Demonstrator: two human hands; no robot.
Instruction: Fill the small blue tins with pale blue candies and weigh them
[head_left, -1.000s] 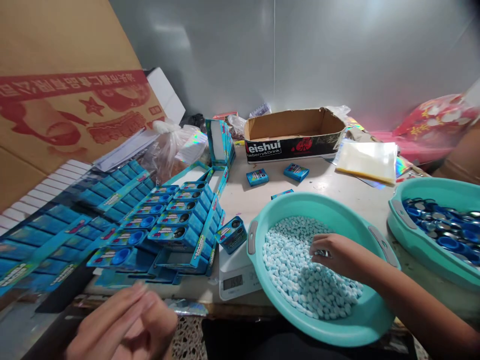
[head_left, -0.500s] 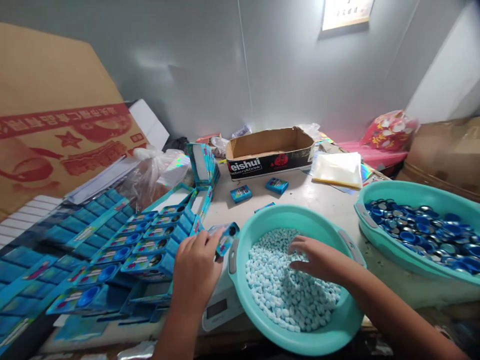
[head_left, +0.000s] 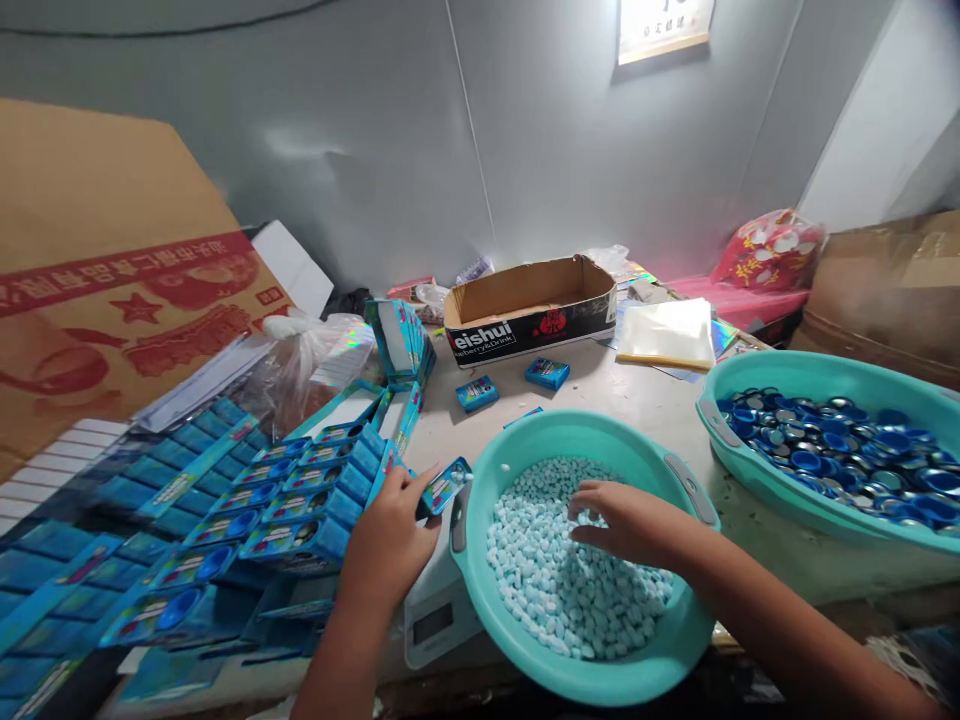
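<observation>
My left hand [head_left: 394, 535] is closed on a small blue printed candy box [head_left: 448, 486], tilted beside the basin's left rim. Pale tablets show at the end of the box nearest the basin. A turquoise basin [head_left: 577, 685] holds a heap of pale blue tablets [head_left: 555, 590], and one white tablet [head_left: 505, 467] shows against its inner left wall. Over the heap hangs my right hand [head_left: 626, 520], fingers curled and thumb apart from them. Pale tablets show in that gap; its palm is hidden. Under the basin's left side sits a white scale [head_left: 431, 625], partly covered.
Rows of blue candy boxes [head_left: 300, 500] stand at left before a large carton [head_left: 112, 230]. Farther back are loose blue boxes [head_left: 477, 393] and an open cardboard tray [head_left: 491, 340]. Plastic sheets [head_left: 666, 332] lie at right, near a second basin [head_left: 720, 425] of blue caps.
The held box has turned slightly, and its dark opening now shows pale tablets. A white tablet has appeared by the basin's left wall. My right hand's fingers have curled in a little.
</observation>
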